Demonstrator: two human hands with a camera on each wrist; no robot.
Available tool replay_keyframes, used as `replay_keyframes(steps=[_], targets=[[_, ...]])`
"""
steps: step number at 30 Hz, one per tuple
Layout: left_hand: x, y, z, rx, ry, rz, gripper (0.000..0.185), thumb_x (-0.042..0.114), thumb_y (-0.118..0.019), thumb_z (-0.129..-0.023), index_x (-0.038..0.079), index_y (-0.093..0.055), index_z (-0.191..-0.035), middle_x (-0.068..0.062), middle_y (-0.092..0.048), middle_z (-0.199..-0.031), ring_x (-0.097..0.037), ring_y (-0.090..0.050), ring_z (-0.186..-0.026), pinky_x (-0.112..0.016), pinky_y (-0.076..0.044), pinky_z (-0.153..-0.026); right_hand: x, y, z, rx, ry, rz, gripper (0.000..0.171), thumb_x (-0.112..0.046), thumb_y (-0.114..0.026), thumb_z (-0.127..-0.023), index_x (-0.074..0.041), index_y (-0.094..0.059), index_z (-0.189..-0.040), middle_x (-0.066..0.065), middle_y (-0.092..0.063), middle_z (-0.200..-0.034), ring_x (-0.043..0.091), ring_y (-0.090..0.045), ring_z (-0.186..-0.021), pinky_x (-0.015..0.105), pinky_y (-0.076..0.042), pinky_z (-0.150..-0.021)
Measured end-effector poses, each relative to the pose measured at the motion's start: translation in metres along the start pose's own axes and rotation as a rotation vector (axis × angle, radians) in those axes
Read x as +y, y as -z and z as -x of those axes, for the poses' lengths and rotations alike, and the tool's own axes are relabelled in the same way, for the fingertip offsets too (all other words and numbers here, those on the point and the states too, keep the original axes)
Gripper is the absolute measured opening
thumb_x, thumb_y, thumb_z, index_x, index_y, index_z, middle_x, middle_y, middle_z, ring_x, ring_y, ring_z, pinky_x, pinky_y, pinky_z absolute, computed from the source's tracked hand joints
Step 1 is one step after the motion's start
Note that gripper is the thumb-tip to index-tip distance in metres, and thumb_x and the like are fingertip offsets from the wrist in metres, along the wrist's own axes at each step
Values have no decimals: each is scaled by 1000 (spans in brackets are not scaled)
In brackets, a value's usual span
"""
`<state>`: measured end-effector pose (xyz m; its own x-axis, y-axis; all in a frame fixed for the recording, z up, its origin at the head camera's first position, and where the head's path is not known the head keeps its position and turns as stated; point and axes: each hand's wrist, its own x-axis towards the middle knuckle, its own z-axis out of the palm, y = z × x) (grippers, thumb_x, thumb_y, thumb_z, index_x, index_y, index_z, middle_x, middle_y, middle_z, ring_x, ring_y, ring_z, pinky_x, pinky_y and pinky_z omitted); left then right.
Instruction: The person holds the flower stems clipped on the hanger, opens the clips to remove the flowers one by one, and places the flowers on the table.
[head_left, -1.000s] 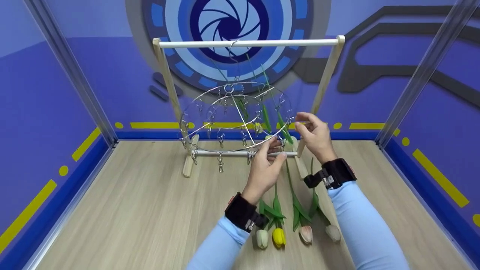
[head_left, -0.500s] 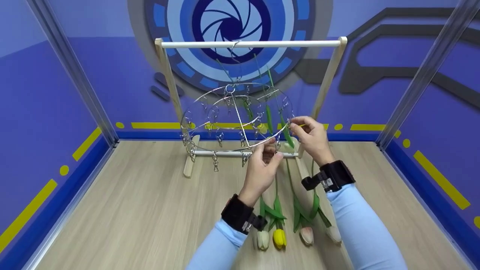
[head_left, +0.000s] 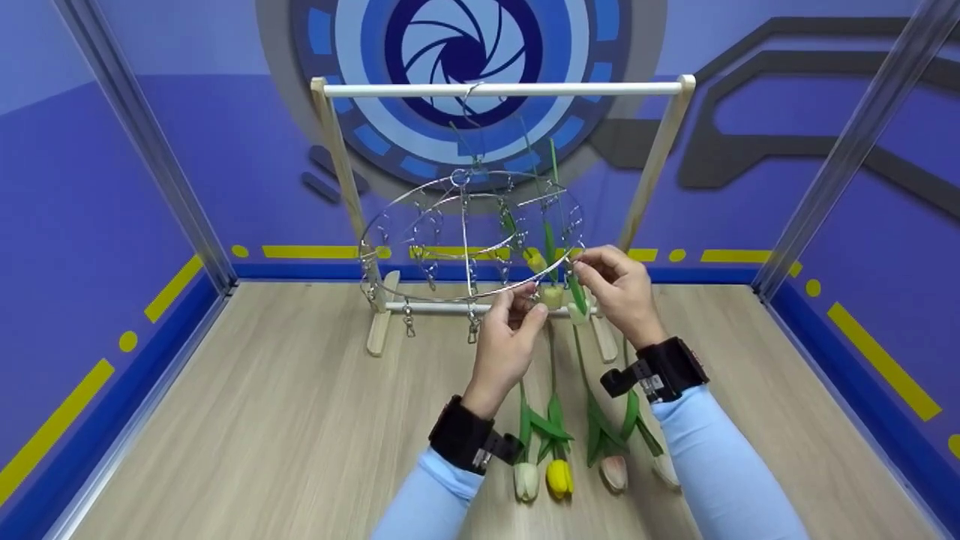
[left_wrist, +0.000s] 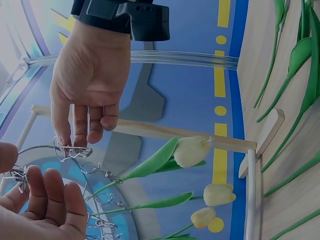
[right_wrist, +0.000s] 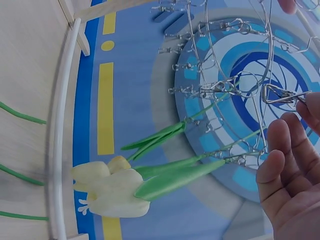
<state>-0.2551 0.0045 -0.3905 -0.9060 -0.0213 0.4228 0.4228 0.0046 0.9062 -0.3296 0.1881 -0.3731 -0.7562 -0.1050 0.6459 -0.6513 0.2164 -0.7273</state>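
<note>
A round wire drying hanger (head_left: 466, 240) with small metal clips dangles from the white bar (head_left: 499, 90) of a wooden stand. At its front rim my left hand (head_left: 504, 352) pinches a clip (left_wrist: 19, 174) between thumb and fingers. My right hand (head_left: 621, 292) is at the right rim, its thumb and fingertips on another clip (right_wrist: 281, 95). Head down between the hands hang several tulips, a white tulip (left_wrist: 192, 151), a cream tulip (left_wrist: 219, 195) and a yellowish tulip (left_wrist: 203, 217), their stems held by clips.
Tulips lie on the wooden table (head_left: 285, 420) in front of the stand: a white tulip (head_left: 526, 481), a yellow tulip (head_left: 559, 478), a pink tulip (head_left: 614, 474) and a pale one (head_left: 666, 471) partly behind the right sleeve. Blue panels enclose the table.
The hanger has turned, its front clips shifting left and the hanging tulips coming round to the right and forward. My left hand moved left; my right hand came in to the rim and slightly lower.
</note>
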Motion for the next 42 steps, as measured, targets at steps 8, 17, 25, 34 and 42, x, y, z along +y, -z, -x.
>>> replay_keyframes(steps=[8,17,25,34,42], targets=[[2,9,6,21,-38,-3,27,8,-62,-102,-2,-63,-126,-12,-65,-106,-14,-55,-87,-24,-44,-76,-11,-6,10,-19,88,-23,6,7,-67,-95,8,-72,-97,15,-67,-89,6,-60,-73,17,-49,-65],[-7,22,10,44,-3,34,23,7,-59,-103,-2,-63,-124,-7,-59,-96,-14,-54,-85,-25,-43,-74,-28,-15,21,-68,164,-20,9,9,-67,-94,5,-73,-98,16,-67,-91,8,-58,-75,17,-47,-66],[0,33,14,103,-33,121,23,6,-57,-104,-5,-62,-124,-6,-61,-101,-15,-55,-87,-25,-46,-77,-39,-26,30,-104,229,-3,15,13,-65,-93,2,-73,-99,16,-67,-92,6,-61,-77,16,-51,-68],[9,50,16,192,-77,261,30,13,-42,-111,-9,-62,-119,-7,-59,-88,-18,-57,-83,-29,-49,-80,-40,-26,33,-128,229,69,14,6,-67,-95,-1,-74,-105,15,-68,-94,9,-59,-77,17,-49,-67],[8,66,17,233,-97,274,29,11,-41,-111,-10,-61,-115,-7,-63,-94,-19,-58,-81,-28,-51,-79,-22,-17,34,57,15,136,9,1,-67,-97,3,-72,-104,13,-68,-97,6,-59,-79,17,-48,-70]])
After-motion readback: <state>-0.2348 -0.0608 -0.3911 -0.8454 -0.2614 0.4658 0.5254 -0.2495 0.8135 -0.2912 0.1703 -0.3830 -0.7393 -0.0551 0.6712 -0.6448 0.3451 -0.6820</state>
